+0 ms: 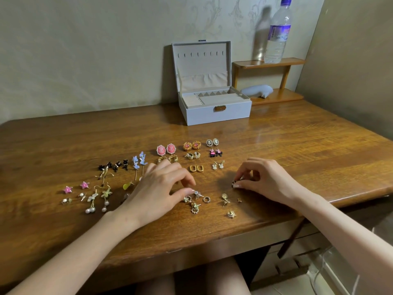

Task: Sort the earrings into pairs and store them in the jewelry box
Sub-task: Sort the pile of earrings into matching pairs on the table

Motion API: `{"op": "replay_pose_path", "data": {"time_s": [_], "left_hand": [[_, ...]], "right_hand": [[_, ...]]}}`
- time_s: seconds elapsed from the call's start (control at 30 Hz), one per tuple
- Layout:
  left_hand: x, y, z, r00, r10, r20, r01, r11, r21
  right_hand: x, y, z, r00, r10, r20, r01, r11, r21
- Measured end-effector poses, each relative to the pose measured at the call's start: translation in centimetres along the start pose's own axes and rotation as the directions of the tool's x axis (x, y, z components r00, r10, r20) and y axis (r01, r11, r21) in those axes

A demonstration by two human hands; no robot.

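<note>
Bench: wooden table (297, 145), seated, both forearms in over the near edge.

Right hand (265, 179): fingers curled, thumb and fingertips pinching a small metallic earring (234, 183) just above the tabletop. The piece is too small to make out further.

Left hand (157, 186): fingers curled, thumb tip touching a silver stud (197, 193) at the top of the unsorted cluster (196, 202). I cannot tell whether the pinch has closed on it.

Three more loose pieces lie between my hands, near the front edge: a gold stud (225, 198), a tiny clasp-like bit (239, 200) and a cream stud (231, 213).

Laid out in twos beyond my hands: pink round pair (166, 149), gold-rimmed pair (192, 145), cameo pair (212, 142), pink-and-black bows (215, 153), cream flowers (193, 155), gold hoops (196, 168), white rabbits (218, 165). To the left: blue flower drops (139, 161), black bears (120, 165), pink stars (75, 187), pearl drops (98, 199).

Obstruction: my left hand lies over the lower ends of the blue flower drops and hides most of a yellow-green earring (127, 185) beside it. The paired rows sit between my hands and the jewelry box (214, 111).

The jewelry box stands at the back of the table, lid upright. From here I see no earrings in its tray.

Surroundings: to the right of the box is a small wooden shelf (270, 62), with a water bottle (277, 33) on its top tier and a grey rounded object (257, 91) on the lower one.
</note>
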State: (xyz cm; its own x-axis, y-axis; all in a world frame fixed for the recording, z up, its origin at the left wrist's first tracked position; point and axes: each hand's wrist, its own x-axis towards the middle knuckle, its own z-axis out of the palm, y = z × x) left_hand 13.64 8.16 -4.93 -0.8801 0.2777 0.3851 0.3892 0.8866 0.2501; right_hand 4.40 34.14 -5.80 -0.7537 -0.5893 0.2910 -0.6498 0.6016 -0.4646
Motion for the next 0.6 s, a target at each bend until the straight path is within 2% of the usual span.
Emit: {"op": "replay_pose_path", "data": {"time_s": [0.17,0.23,0.43,0.6], "left_hand": [[1.6,0.5,0.3,0.985,0.034,0.17,-0.036,0.999,0.004],[1.9,0.6,0.5,0.98,0.052,0.193,-0.051,0.999,-0.008],[1.9,0.5,0.5,0.986,0.074,0.15,-0.073,0.997,-0.01],[2.1,0.1,-1.6,1.0,0.008,0.006,-0.008,0.999,-0.033]], "right_hand": [[-0.2,-0.1,-0.3,1.0,-0.007,0.022,0.006,1.0,0.026],[-0.2,-0.1,-0.4,1.0,-0.006,0.023,0.005,0.999,0.04],[-0.2,-0.5,-0.7,1.0,0.017,0.012,-0.018,0.996,0.092],[0.7,-1.9,-1.2,0.999,0.038,-0.028,-0.033,0.985,0.169]]}}
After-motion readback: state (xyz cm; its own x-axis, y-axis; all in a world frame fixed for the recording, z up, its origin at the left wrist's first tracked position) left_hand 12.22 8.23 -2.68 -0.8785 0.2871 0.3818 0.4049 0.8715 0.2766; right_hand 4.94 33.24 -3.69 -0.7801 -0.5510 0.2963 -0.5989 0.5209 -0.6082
